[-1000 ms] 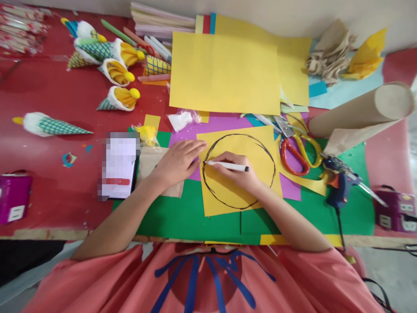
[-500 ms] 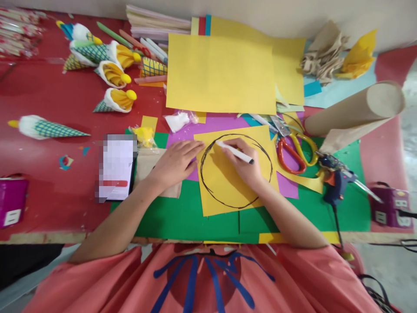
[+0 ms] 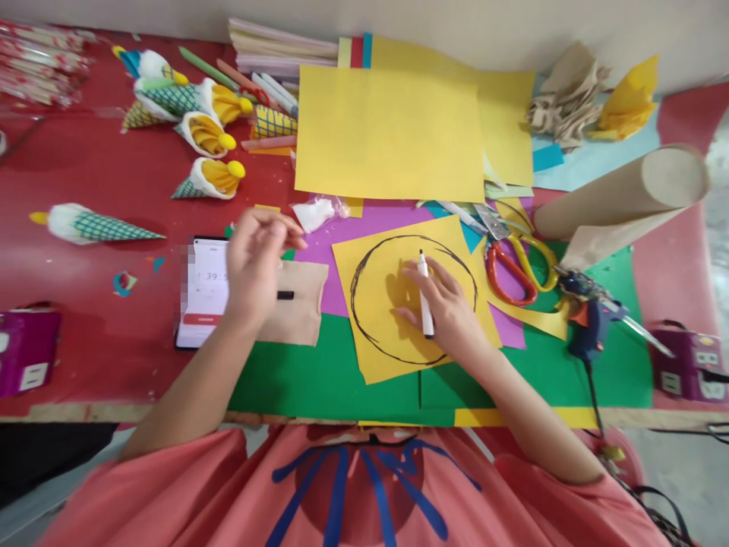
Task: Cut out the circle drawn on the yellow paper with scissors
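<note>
My right hand [image 3: 447, 308] holds a white marker [image 3: 424, 300] over a square of yellow paper [image 3: 370, 365]. The marker's bare black tip points away from me, and the fingers are loosely spread around its barrel. A rough black circle, drawn with overlapping strokes, fills most of the sheet. My left hand [image 3: 259, 262] is raised beside the phone [image 3: 199, 304], partly covering it. Its fingers are loosely bent and nothing shows in them. Just right of that hand, a black marker cap [image 3: 285, 295] lies on a piece of brown paper [image 3: 296, 327].
Red-and-yellow-handled scissors [image 3: 509, 273] and a glue gun [image 3: 589, 327] lie to the right, near a brown paper roll [image 3: 615, 190]. Large yellow sheets [image 3: 387, 133] are behind. Several decorated paper cones [image 3: 210, 178] lie at left, and a plastic bag with white stuffing [image 3: 319, 213] sits mid-table.
My left hand has lifted off the yellow sheet and moved left toward the phone. The right hand has turned the marker tip away from the paper, and the sheet has rotated slightly.
</note>
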Motion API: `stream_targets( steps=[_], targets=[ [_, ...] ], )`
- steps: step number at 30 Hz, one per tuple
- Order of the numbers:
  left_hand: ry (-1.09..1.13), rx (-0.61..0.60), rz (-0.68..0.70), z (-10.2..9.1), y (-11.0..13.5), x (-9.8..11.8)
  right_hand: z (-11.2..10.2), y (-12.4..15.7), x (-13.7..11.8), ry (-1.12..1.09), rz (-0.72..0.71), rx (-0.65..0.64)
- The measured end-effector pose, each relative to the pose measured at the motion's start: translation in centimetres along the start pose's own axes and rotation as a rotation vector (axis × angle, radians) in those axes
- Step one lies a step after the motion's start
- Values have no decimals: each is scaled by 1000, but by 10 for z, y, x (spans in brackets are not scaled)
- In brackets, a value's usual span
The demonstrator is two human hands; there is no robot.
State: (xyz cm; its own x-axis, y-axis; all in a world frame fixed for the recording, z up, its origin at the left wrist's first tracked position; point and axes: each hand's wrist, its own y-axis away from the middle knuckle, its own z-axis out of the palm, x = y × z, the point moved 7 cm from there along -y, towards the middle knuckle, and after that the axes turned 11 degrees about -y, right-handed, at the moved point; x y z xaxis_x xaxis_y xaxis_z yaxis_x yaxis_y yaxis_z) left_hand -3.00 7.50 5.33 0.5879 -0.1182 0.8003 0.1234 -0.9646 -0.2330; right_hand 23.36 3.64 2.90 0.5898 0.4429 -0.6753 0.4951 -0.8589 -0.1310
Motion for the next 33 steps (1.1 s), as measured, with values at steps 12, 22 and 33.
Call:
stream_targets(
  steps=[12,22,33],
  targets=[
    [-947,-720,159,0,48,-11,19,-24,-4,-44,-176,-160],
    [-436,-474,-27,-7,26,-1,-38,-21,42,-1152,255,505],
    [349,-244,-161,81,37,1,18,-22,39,-1627,464,172]
  ],
)
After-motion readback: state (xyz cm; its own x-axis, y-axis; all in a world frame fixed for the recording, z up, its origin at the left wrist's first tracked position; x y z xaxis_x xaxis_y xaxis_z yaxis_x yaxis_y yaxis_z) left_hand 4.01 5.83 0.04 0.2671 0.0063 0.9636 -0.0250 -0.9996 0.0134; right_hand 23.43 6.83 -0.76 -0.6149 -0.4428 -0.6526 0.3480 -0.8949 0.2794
